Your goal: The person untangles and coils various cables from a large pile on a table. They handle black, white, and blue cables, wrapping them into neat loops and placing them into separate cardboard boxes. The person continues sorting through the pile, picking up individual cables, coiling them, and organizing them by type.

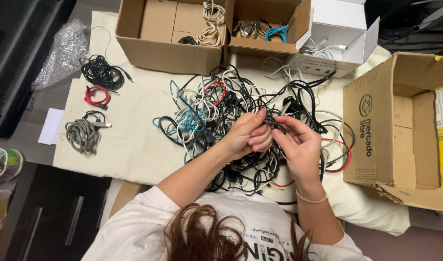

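Pinching a black cable between both hands, the left hand curls closed round it and the right hand nips it with thumb and forefinger, both over the tangled cable pile mid-table, toward the near edge. Coiled bundles lie apart by the left edge of the cream table: black coil, red coil, grey coil. Three open boxes line the far edge, brown box, smaller brown box, white box; big cardboard box at right edge.
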